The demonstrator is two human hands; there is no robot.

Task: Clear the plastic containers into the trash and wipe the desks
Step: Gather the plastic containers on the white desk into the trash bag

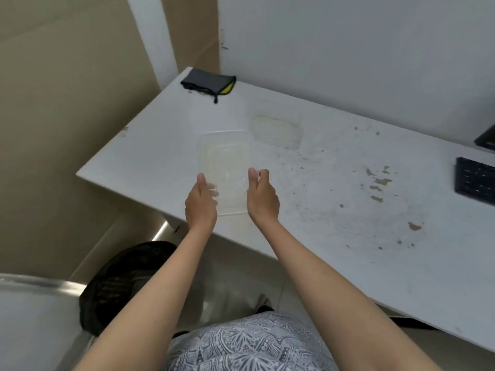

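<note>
A clear rectangular plastic container (227, 162) is above the near left part of the white desk (334, 236). My left hand (201, 202) grips its left side and my right hand (261, 194) grips its right side, thumbs on top. A second clear container (277, 129) sits on the desk just behind and to the right. A folded grey and yellow cloth (207, 83) lies at the desk's far left corner. A black mesh trash bin (126, 282) stands on the floor to the left, below the desk's edge.
The desk's right half carries brown spill stains (380, 183) and specks. A black keyboard (475, 179) lies at the right edge, with another dark object (486, 137) behind it. A white wall runs behind the desk. A shiny metal surface (32, 287) is at the lower left.
</note>
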